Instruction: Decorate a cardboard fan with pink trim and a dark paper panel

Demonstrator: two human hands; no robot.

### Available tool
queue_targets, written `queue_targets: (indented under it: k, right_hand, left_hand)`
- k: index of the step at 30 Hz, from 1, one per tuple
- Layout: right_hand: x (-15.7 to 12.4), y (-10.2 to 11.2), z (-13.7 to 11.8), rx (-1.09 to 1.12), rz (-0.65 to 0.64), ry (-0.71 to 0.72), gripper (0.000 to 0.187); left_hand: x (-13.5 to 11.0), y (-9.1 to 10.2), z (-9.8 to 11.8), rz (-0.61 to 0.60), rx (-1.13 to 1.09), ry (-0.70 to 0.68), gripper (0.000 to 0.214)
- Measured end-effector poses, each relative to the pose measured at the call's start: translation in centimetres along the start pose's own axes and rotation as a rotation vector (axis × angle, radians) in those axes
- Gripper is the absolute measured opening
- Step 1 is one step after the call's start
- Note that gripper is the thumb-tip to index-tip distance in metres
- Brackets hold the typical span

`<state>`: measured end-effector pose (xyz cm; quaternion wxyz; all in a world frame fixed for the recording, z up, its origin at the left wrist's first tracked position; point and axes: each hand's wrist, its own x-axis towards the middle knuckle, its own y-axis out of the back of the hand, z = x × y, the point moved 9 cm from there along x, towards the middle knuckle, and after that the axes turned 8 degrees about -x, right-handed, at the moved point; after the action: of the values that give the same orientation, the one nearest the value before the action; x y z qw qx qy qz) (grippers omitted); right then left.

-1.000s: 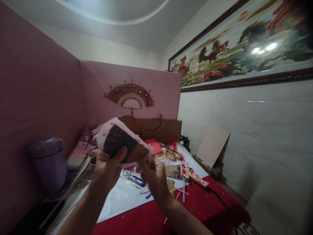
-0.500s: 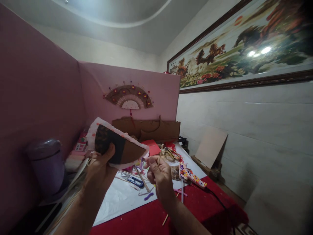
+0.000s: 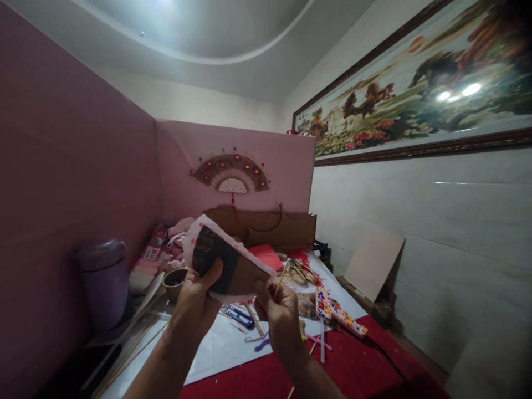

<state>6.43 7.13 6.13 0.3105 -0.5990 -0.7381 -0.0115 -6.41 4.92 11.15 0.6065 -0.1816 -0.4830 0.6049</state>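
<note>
One card (image 3: 249,277) sits clamped in the left hand (image 3: 197,296); the right hand (image 3: 281,311), lately apart from it, is back at its tip, so work seems centred there; one glue gun (image 3: 341,319) lies right of that hand, one scissors (image 3: 303,272) beyond, one snips (image 3: 241,317) between both hands, one stick (image 3: 284,271) pinched in the right

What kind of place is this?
It looks like a craft corner, maybe in a home. You can tell from the decorated fan on the pink wall, and the flowery glue gun and blue snips on the table.
</note>
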Motion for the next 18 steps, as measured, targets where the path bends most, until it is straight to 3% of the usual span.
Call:
queue_targets:
  k: [18]
  right_hand:
    - [-0.58,0.61,0.31,-0.039,0.071,-0.041,0.042]
  left_hand:
    - [-0.34,-0.15,-0.54,-0.025,0.043,0.028,0.047]
